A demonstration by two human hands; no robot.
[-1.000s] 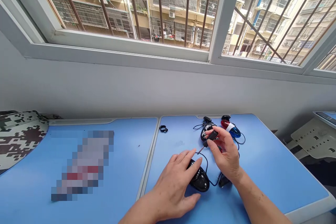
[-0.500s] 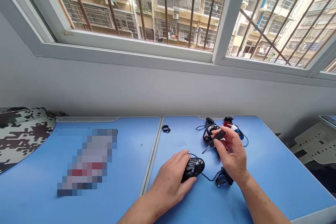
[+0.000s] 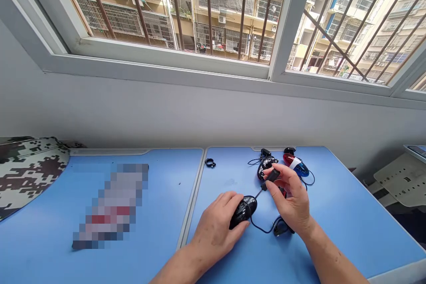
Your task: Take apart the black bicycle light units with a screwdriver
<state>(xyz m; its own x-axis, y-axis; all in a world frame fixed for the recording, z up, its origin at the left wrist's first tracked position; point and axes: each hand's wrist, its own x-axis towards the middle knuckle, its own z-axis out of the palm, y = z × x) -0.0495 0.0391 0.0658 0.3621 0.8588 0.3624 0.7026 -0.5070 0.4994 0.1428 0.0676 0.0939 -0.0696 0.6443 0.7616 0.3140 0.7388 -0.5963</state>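
A hand can pass over the blue surface (image 3: 353, 217) to the right of the right hand (image 3: 293, 202), and over the stretch between the left hand (image 3: 213, 235) and the small black ring (image 3: 210, 163), with the low seam between the two desks (image 3: 192, 195) further left. Straight ahead, the glossy black housing (image 3: 266, 165) and the red-and-blue housing (image 3: 295, 164) stand in the way, near the wall (image 3: 199, 115). Between the hands, a black shell (image 3: 242, 212), a black connector (image 3: 271, 177), a thin cable (image 3: 262, 230) and a black clip (image 3: 281, 227) obstruct crossing.
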